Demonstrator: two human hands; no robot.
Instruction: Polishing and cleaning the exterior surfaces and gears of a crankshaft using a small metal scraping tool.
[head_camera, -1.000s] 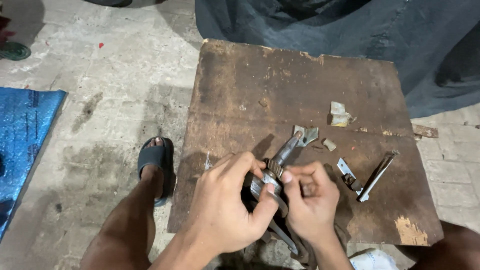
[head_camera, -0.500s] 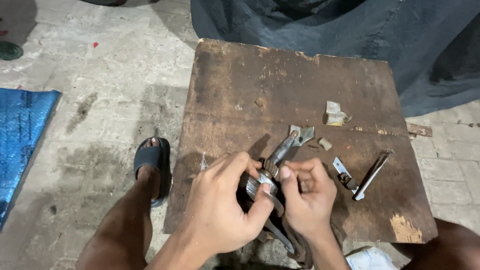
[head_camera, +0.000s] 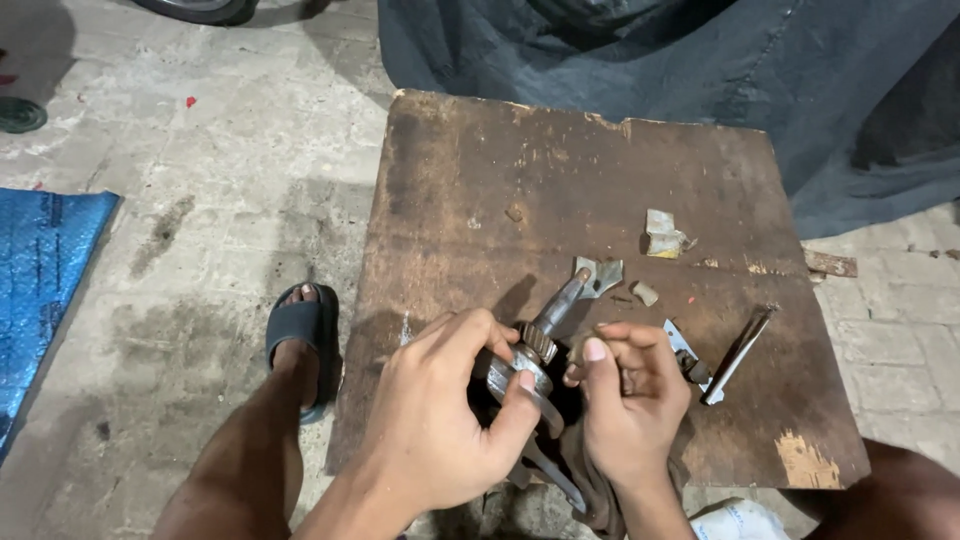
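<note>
My left hand (head_camera: 440, 420) grips a greasy metal shaft assembly (head_camera: 545, 335) with a small toothed gear and a forked end that points up and right over the wooden board (head_camera: 560, 190). The thumb presses on a metal ring just below the gear. My right hand (head_camera: 630, 400) is right next to it, fingers curled, fingertips at the gear end of the assembly; whether it holds a small part I cannot tell. Both hands hover over the board's near edge.
On the board lie a thin metal rod (head_camera: 738, 355), a small flat metal piece (head_camera: 683, 345), a pale crumpled scrap (head_camera: 662, 236) and a small stub (head_camera: 645, 293). My sandalled foot (head_camera: 298, 335) rests on the concrete at left. A blue sheet (head_camera: 40, 270) lies far left, a dark tarp (head_camera: 700, 60) behind.
My hands have barely moved; the right fingers have shifted slightly at the gear. The view has drifted a little.
</note>
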